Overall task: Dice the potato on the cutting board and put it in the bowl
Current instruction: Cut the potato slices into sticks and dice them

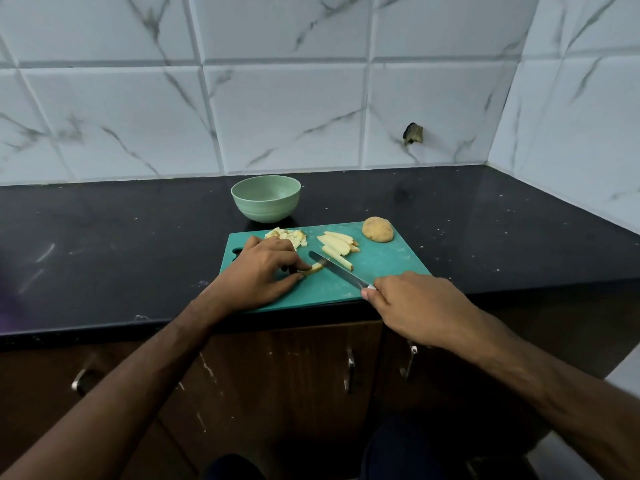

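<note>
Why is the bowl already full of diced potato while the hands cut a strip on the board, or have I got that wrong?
One thing is wrong: the head view shows the bowl empty. The dice lie on the board.

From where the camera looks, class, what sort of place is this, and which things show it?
Most likely a home kitchen: a dark countertop against marble-look wall tiles, with a cutting board where potato is being cut, and cabinet doors below.
</note>
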`<state>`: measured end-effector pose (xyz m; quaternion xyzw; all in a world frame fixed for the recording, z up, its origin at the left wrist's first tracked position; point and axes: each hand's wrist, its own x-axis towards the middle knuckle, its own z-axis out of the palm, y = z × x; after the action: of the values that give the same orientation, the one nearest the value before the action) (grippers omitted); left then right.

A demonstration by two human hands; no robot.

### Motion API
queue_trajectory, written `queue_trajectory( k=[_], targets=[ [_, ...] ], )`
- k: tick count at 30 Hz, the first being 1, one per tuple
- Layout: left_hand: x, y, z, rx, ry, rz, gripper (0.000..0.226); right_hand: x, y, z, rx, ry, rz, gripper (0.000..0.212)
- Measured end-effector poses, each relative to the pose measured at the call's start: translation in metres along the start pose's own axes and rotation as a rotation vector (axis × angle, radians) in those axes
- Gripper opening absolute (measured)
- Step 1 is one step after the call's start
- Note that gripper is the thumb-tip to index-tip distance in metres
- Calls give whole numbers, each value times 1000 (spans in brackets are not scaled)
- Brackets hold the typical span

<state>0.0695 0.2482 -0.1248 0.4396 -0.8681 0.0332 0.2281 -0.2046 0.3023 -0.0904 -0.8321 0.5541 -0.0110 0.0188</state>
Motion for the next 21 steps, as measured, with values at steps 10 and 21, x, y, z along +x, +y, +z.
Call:
queue_trajectory(
  k=[10, 21],
  targets=[
    [0, 0, 0, -5, 24, -8, 16, 14, -9, 3, 22, 9, 8, 39],
    [-1, -1, 0, -10, 43, 3, 10, -2, -14, 10, 0, 40, -18, 35]
  ],
)
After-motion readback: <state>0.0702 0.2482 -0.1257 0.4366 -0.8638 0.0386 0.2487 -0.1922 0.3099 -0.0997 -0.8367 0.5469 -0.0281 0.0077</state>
